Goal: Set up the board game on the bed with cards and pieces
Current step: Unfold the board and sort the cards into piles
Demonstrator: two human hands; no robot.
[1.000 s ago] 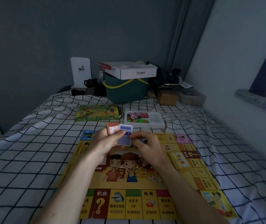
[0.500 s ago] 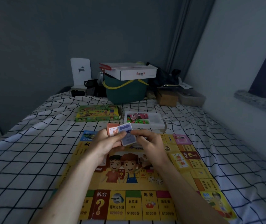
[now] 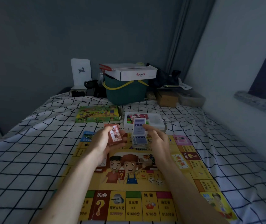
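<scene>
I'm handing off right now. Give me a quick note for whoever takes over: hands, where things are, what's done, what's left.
Left hand holds the red deck.
Right hand pinches one blue card above the blue deck on the board.
Done: board laid out on the bed; yellow cards and two dice on it.
Left: place the red deck and blue card; pieces are in the white tray beside the green box.

Yellow game board (image 3: 134, 178) flat on bed, red deck (image 3: 115, 134), blue cards (image 3: 139, 128) upright

Board (image 3: 145, 178): glossy printed card, creased at folds. Sheet (image 3: 32, 151) beneath board: matt checked cloth, wrinkled. Bucket (image 3: 125, 92) beyond board: smooth plastic.
</scene>
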